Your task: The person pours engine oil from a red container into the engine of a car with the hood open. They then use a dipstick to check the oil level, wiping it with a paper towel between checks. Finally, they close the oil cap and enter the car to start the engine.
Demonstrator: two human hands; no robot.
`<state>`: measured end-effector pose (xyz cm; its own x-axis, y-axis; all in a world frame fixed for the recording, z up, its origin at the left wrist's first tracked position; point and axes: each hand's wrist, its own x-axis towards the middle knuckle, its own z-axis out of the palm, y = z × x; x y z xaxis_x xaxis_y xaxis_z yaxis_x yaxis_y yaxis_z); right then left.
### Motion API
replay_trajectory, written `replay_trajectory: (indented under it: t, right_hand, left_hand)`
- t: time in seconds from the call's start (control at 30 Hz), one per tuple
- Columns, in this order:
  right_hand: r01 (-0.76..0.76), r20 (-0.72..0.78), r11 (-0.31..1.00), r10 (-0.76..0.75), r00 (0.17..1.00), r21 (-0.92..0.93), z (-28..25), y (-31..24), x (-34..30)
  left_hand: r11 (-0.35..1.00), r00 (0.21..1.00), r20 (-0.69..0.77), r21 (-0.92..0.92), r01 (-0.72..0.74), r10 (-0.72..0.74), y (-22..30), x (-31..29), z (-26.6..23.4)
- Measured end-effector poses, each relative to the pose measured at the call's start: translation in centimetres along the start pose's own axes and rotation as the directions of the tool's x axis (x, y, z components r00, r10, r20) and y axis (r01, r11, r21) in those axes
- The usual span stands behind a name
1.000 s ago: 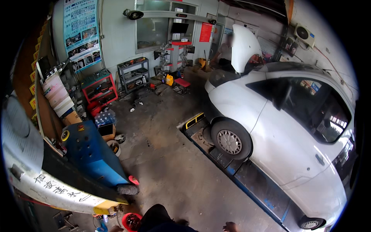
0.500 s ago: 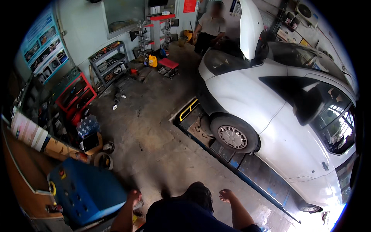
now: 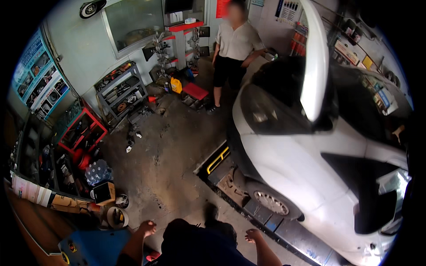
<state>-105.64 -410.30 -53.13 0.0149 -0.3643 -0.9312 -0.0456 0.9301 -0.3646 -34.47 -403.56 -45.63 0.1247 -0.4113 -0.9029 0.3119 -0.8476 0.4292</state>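
Note:
My left hand (image 3: 147, 228) is held out in front of my body at the lower left, its fingers loosely bent and nothing seen in them. Closest to it is a blue machine cabinet (image 3: 95, 245), partly behind my left forearm. On the other side, my right hand (image 3: 254, 236) hangs over the floor with half-curled fingers, apparently bare. It is apart from the white car (image 3: 293, 159), whose hood (image 3: 316, 62) stands raised. The car's front wheel (image 3: 271, 203) rests on a dark lift platform (image 3: 288, 228).
A person (image 3: 236, 44) stands by the car's front. Along the left are a grey tool cart (image 3: 122, 93), a red-framed cart (image 3: 84, 133), wrapped bottles (image 3: 98, 172) and a bucket (image 3: 117, 218). A yellow jug (image 3: 176, 85) and red-topped stool (image 3: 195, 91) stand farther off. The platform's yellow bar (image 3: 218, 160) lies ahead.
I have moved forward, and my view has tilted up. The car front and standing person appear nearer; the blue cabinet has slid toward the lower edge. Both hands still seem to hold nothing.

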Motion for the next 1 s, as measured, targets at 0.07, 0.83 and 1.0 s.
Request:
replay_trajectory:
  t: [0.07,0.83,1.0]
  right_hand:
    - [0.064,-0.048,0.996,-0.067,0.997,-0.065,-1.3,-7.2,1.1]
    - [0.659,0.01,0.751,-0.659,0.752,-0.053,21.3,-78.6,6.0]
    - [0.705,0.125,0.709,-0.698,0.705,-0.021,24.0,-93.5,12.7]
  left_hand:
    - [0.927,0.991,0.019,0.352,-0.131,0.133,0.5,0.4,4.4]
    - [0.975,0.994,-0.107,0.222,-0.009,0.034,43.6,25.0,3.0]
    - [0.979,0.986,-0.157,0.204,-0.015,0.048,54.2,30.3,10.3]
